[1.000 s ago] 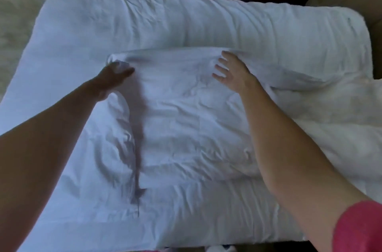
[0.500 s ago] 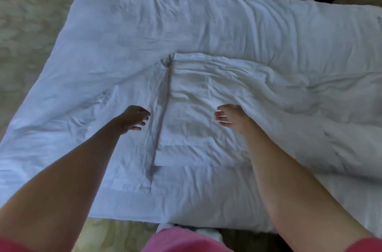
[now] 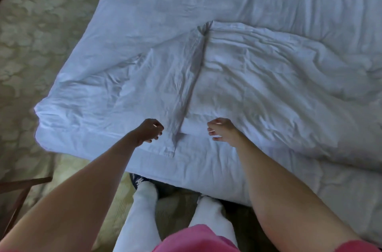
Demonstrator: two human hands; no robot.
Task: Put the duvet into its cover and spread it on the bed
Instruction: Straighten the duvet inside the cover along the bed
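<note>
We see a dim, bluish room with soft light falling from the upper left, brightest along the left edge of the duvet (image 3: 144,49). A long dark shadow runs down the fold in its middle. The left hand (image 3: 149,130) sits in shade; the right hand (image 3: 222,129) catches more light. The carpet (image 3: 41,34) blurs, and the wide lens bends the edges.

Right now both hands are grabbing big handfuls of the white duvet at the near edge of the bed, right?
Not quite. The head view shows the left hand and the right hand at the near edge of the bed, over the white duvet, but they grab nothing: the fingers hang loosely curled and hold no fabric.
</note>
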